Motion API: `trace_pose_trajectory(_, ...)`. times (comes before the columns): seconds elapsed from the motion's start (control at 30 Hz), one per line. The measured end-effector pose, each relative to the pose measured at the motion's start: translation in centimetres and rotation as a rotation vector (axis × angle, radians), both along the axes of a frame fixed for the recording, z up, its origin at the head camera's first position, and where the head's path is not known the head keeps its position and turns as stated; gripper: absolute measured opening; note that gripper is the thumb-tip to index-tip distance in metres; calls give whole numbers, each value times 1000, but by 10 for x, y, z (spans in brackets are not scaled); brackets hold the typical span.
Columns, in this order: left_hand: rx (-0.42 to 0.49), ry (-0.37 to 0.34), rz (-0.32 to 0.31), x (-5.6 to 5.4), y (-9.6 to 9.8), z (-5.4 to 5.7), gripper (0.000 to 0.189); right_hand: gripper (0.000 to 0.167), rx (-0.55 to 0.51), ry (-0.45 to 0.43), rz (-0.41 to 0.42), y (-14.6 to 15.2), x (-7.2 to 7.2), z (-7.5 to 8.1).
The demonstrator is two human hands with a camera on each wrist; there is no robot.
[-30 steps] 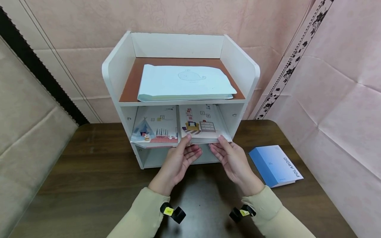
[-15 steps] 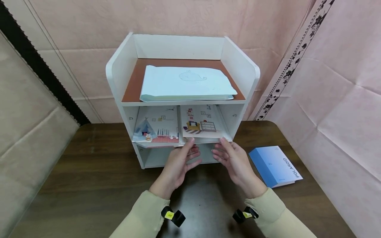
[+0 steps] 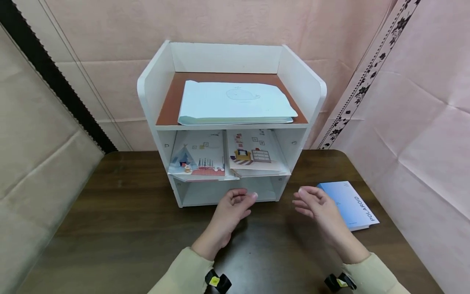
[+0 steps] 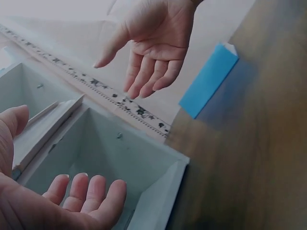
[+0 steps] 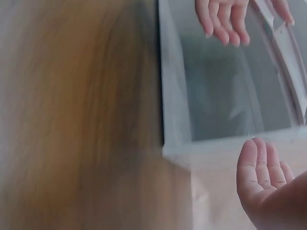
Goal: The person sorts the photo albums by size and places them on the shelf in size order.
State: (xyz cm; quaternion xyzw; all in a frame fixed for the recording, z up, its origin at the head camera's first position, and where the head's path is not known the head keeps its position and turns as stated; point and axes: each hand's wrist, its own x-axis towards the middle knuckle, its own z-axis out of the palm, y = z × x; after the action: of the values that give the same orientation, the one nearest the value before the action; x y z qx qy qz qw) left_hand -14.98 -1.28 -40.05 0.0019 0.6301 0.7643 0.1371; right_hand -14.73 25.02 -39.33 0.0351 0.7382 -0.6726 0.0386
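In the head view a small white shelf unit stands on the table. Its middle level holds two illustrated booklets lying side by side, the left booklet with a tent picture and the right booklet with furniture drawings. My left hand, fingers loosely bent, hovers in front of the lower compartment and holds nothing. Farther right, my bare right hand is beside a thick blue book marked POLAROID and partly covers it. Both hands appear relaxed in the left wrist view.
Pale blue paper with a whale drawing lies on the unit's brown top level. Pink cloth hangs behind, and more cloth borders both sides of the dark wooden table.
Both hands have come away from the right booklet's front edge and drawn back toward me. My right hand has swung right toward the blue book; the booklets stay on the shelf.
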Motion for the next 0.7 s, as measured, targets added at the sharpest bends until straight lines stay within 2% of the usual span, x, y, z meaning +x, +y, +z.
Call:
trace_pose_trajectory(0.13,-46,-3,-10,6,12,-5,67,55,3,21,-42,19,0,-6)
trace_pose_trajectory(0.33,-119,43,-26,15,33,-18,64,47,22,54,-97,47,-5,-12)
trace_pose_trajectory(0.43,-135,67,-29,20,45,-24,63,51,137,54,-133,66,-10,-15)
trace_pose_trajectory(0.6,-150,82,-27,28,68,-33,62,76,398,2,-209,99,-17,-16)
trace_pose_trajectory(0.7,-163,83,-33,33,78,-38,62,88,457,-45,-190,114,-22,-16)
